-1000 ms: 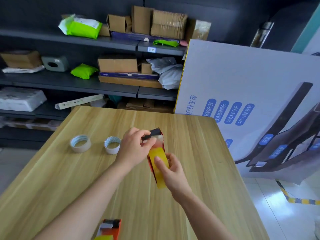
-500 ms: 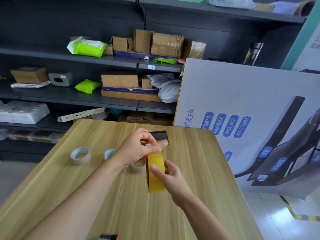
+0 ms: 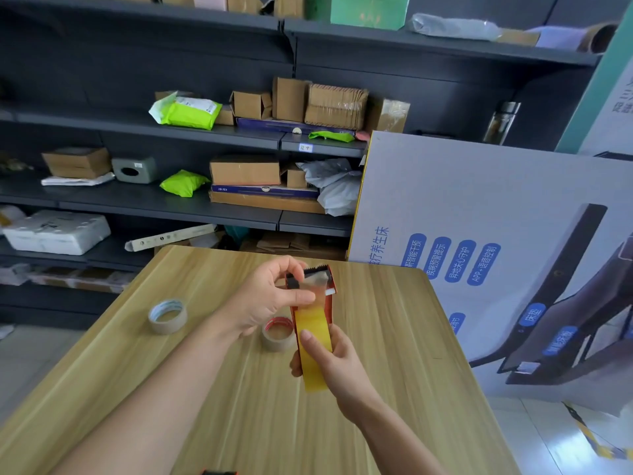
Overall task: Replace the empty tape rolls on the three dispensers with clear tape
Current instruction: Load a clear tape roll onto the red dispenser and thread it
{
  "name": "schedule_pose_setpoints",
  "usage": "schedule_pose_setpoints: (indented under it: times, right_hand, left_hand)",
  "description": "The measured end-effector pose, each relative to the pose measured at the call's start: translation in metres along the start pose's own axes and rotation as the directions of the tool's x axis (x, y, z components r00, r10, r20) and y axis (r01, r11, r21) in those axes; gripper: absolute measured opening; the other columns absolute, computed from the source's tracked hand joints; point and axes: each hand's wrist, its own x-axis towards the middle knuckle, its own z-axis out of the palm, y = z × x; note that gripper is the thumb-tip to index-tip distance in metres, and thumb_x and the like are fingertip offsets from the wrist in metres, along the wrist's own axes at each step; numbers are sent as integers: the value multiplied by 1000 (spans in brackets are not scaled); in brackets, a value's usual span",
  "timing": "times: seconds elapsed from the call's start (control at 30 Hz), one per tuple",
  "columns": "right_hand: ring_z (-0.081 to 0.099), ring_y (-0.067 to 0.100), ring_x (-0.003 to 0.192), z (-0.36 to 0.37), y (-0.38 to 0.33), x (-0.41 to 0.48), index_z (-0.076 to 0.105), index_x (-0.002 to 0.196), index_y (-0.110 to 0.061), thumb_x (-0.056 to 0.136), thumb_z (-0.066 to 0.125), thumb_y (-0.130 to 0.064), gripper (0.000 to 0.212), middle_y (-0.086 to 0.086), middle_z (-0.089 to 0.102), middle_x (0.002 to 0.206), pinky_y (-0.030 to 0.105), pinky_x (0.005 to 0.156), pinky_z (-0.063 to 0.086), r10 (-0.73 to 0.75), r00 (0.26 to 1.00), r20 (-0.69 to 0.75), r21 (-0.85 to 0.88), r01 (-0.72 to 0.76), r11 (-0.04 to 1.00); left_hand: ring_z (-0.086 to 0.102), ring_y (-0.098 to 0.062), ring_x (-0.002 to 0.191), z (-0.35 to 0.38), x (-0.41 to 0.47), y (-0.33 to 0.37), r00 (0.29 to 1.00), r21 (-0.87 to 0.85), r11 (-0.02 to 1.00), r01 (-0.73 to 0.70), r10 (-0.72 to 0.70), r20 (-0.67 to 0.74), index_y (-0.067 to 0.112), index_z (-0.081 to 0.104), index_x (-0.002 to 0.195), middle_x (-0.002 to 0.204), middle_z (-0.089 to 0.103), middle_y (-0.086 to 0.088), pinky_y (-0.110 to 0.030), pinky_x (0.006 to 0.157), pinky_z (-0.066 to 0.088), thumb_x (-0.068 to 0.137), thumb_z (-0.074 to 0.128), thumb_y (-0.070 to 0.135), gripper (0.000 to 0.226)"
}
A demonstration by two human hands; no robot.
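Step in hand, as I read it: threading the new tape on one unit. The red hand-held tape dispenser with a yellow grip [image 3: 313,332] is held off the light wood-grain table [image 3: 394,337] at frame centre, cutter end pointing away and up. A strip of clear film [image 3: 317,281] lies just under the black serrated blade [image 3: 317,268]. Whether a roll is seated inside is hidden. Right hand [image 3: 337,365], lower centre, is wrapped round the yellow grip from below, thumb flat along its face, wrist bent upward, forearm entering from lower right. Left hand [image 3: 267,299] comes from lower left, wrist cocked. Thumb and forefinger are closed in a pinch at the black part on the dispenser's left front edge, the other fingers loosely curled behind. I cannot tell if the film end itself is in the pinch. Next move probably calls for drawing the film flat and square to the blade while the right hand keeps the body steady. Two spare rolls lie flat on the table: a clear tape roll with a blue-printed white core [image 3: 168,316] at left, well apart, and a clear tape roll with a red-printed core [image 3: 278,334] just beside the dispenser, partly hidden by the left wrist. So likely two dispensers remain. A red-and-black object [image 3: 219,472] sits at the bottom edge, too cropped to identify.
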Motion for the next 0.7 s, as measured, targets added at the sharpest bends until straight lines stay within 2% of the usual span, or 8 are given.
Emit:
schedule_pose_setpoints:
  times: [0.1, 0.17, 0.3, 0.37, 0.43, 0.57, 0.63, 0.7]
  right_hand:
    - [66, 22, 66, 1, -2, -3, 55, 108, -9, 88, 64, -38, 37, 11, 70, 75, 30, 64, 52, 9, 1000, 0, 12, -9, 1000]
    - [66, 22, 66, 2, -2, -5, 55, 107, -8, 86, 64, -38, 38, 11, 70, 74, 29, 64, 53, 10, 1000, 9, 11, -10, 1000]
    - [67, 23, 66, 3, -5, -9, 54, 109, -7, 91, 65, -33, 33, 13, 71, 76, 29, 64, 53, 19, 1000, 21, 10, -19, 1000]
    - [67, 23, 65, 5, -6, -10, 54, 109, -6, 91, 65, -33, 34, 13, 71, 75, 28, 62, 52, 20, 1000, 15, 9, -21, 1000]
    - [66, 23, 64, 6, -7, -11, 54, 109, -5, 89, 65, -34, 37, 13, 70, 75, 27, 61, 52, 21, 1000, 4, 10, -21, 1000]
    - [65, 24, 63, 5, -6, -13, 54, 106, -6, 90, 64, -33, 33, 14, 70, 74, 31, 63, 52, 21, 1000, -9, 3, -21, 1000]
    - [64, 24, 63, 4, -6, -14, 55, 105, -7, 90, 64, -31, 30, 14, 70, 73, 31, 63, 52, 21, 1000, -11, 1, -21, 1000]
    - [64, 25, 62, 5, -6, -15, 55, 106, -7, 91, 64, -30, 29, 15, 70, 73, 30, 62, 52, 22, 1000, -13, 5, -22, 1000]
  left_hand:
    - [57, -12, 107, -1, 0, 4, 998, 53, 998, -40, 43, -45, 16, 56, 71, 114, 61, -4, -25, 85, 46, 76, 72, -5, 27]
    - [61, -14, 96, -2, 0, 5, 995, 84, 994, -63, 69, -72, 16, 59, 76, 100, 65, -4, -31, 84, 48, 78, 70, -4, 24]
    - [63, -8, 79, 0, -1, 9, 990, 134, 988, -72, 88, -113, 26, 60, 106, 78, 68, 2, -23, 77, 50, 81, 69, -1, 39]
    - [64, -11, 79, -1, -1, 13, 992, 155, 986, -57, 74, -106, 31, 68, 92, 81, 69, -3, -25, 75, 54, 79, 70, -1, 34]
    - [65, -14, 78, -2, -1, 17, 995, 169, 985, -31, 46, -87, 23, 71, 74, 82, 70, -5, -31, 75, 55, 76, 73, -1, 24]
    - [62, -15, 73, -5, 1, 21, 999, 126, 992, 28, -23, -39, 11, 69, 70, 70, 69, -1, -36, 78, 51, 76, 77, 11, 10]
    - [62, -18, 74, -6, 3, 23, 996, 116, 993, 33, -24, -85, 13, 70, 70, 71, 70, -3, -39, 81, 51, 78, 75, 16, 11]
    - [61, -17, 73, -4, 6, 23, 990, 183, 983, 25, 1, -142, 17, 70, 70, 72, 68, -4, -36, 76, 52, 81, 73, 16, 11]
